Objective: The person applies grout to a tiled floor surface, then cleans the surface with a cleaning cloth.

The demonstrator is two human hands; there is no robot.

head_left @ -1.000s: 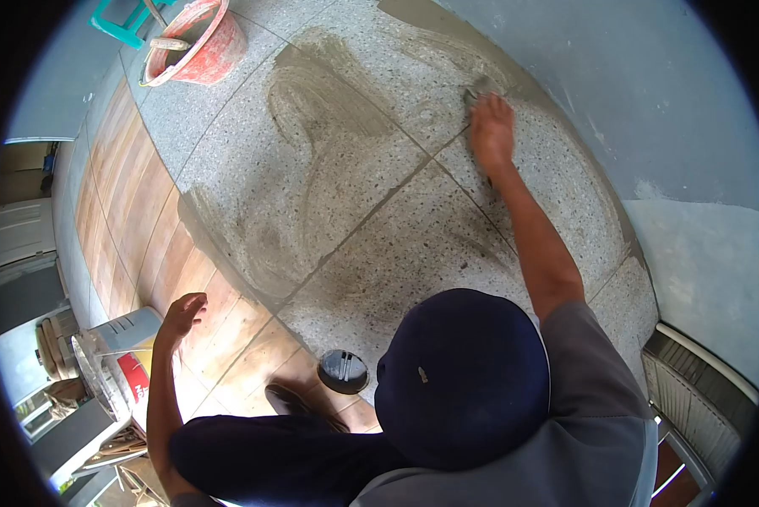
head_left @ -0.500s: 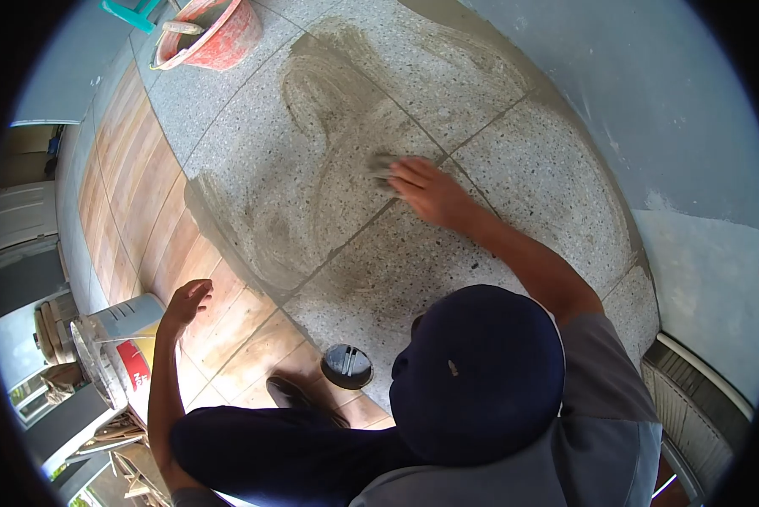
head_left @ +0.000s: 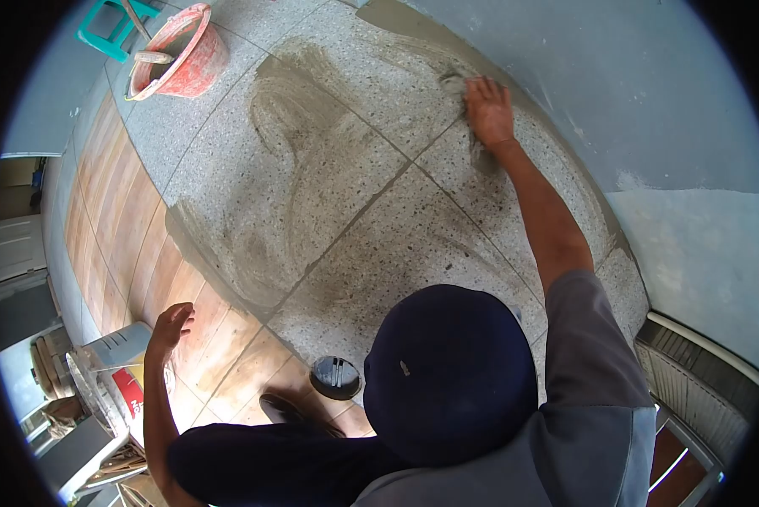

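On the speckled grey floor tiles (head_left: 312, 245), close to the wall side, my right hand (head_left: 489, 108) presses down with its arm stretched out. A small, soft-looking grey sponge or rag (head_left: 454, 83) shows at its fingertips, partly hidden by the hand. Cement-coloured smears cover the tiles, and grey grout fills the joints between them. My left hand (head_left: 173, 328) hangs in the air over the wood-patterned tiles, fingers loosely bent and apart, holding nothing. Near it stands a white and blue pail (head_left: 126, 348) with a red label.
A red bucket (head_left: 195, 68) with tool handles in it stands at the upper left beside a green plastic stool (head_left: 109, 34). A round dark, shiny object (head_left: 335, 378) lies near my foot. The grey wall (head_left: 650, 101) bounds the right side.
My right hand has swept the grey sponge or rag up and right, from the tile joint towards the wall. My left hand has shifted slightly down and left in view, still empty.
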